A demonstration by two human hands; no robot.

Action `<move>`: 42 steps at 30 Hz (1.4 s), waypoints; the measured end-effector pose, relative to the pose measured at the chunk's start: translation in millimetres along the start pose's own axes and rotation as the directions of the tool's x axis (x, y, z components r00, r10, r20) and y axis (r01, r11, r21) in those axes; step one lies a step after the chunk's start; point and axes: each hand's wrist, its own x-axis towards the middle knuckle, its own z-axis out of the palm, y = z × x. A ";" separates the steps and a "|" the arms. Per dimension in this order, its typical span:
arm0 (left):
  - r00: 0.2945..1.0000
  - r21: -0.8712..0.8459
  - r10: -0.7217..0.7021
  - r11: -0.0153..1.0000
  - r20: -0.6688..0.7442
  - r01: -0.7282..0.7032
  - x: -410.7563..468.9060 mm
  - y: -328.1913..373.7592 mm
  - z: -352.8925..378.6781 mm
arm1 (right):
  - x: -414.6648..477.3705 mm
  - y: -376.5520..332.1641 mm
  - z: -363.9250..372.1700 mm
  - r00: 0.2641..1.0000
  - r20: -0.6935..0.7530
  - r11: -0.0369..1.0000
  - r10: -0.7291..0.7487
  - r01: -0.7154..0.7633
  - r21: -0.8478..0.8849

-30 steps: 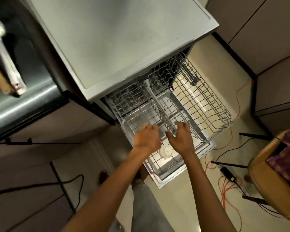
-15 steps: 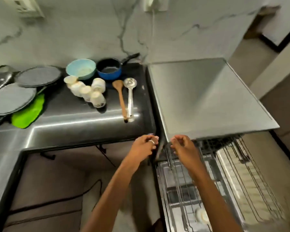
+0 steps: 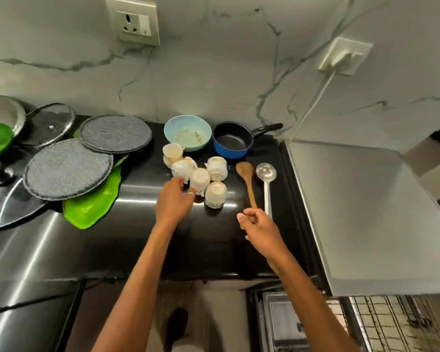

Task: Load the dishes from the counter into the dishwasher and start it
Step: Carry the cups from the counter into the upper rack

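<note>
Left hand point(image 3: 174, 199), fingers loosely spread, reaches a cluster of tipped white cups point(image 3: 200, 177) on the black tabletop point(image 3: 137, 237). Right hand point(image 3: 258, 226), loosely curled and holding nothing, hovers over the ladle point(image 3: 266, 174) handle. Behind sit a residue-smeared blue bowl point(image 3: 187, 133) and an empty saucepan point(image 3: 230, 143).

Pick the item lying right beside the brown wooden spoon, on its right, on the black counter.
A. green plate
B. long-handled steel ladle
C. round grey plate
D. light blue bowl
B: the long-handled steel ladle lies parallel to the brown wooden spoon, just to its right, on the black counter; both have their bowls toward the wall.
</note>
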 end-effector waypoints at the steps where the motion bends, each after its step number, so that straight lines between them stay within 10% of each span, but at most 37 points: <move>1: 0.995 0.116 0.095 0.989 0.007 -0.095 19.4 0.1 -3.2 | 7.1 -8.4 10.4 1.000 -0.004 1.000 0.003 -0.004 -0.025; 5: 0.906 0.488 0.362 0.764 0.218 -0.422 66.9 7.9 -2.5 | 29.3 -31.9 35.9 0.999 -0.037 0.991 -0.031 0.025 -0.133; 11: 0.783 0.608 0.363 0.495 0.505 -0.621 91.2 7.3 15.5 | 52.1 -45.1 47.6 0.995 -0.066 0.979 -0.079 0.065 -0.194; 20: 0.685 0.537 0.639 0.462 0.350 -0.706 96.1 -9.2 13.7 | 67.1 -47.4 48.0 0.991 -0.100 0.960 -0.092 0.062 -0.274; 23: 0.785 0.343 0.610 0.718 0.106 -0.605 68.6 -10.8 -7.0 | 69.1 -49.8 48.8 0.984 -0.090 0.915 -0.151 0.105 -0.390; 26: 0.962 -0.116 0.247 0.959 -0.113 -0.260 32.7 -12.6 -25.4 | 74.6 -48.8 55.7 0.980 -0.039 0.866 -0.197 0.155 -0.475; 31: 0.967 -0.828 -0.232 0.520 0.103 0.212 -4.0 -17.7 -47.9 | 90.6 -51.9 78.8 0.975 0.036 0.726 -0.221 0.189 -0.661; 38: 0.937 -0.868 -0.282 0.389 0.207 0.309 -14.7 -25.6 -54.6 | 102.8 -49.9 99.9 0.987 0.053 0.632 -0.151 0.137 -0.762; 42: 0.928 -0.866 -0.274 0.366 0.252 0.342 -9.6 -24.9 -51.4 | 99.3 -52.2 84.3 0.988 -0.093 0.849 -0.121 0.054 -0.526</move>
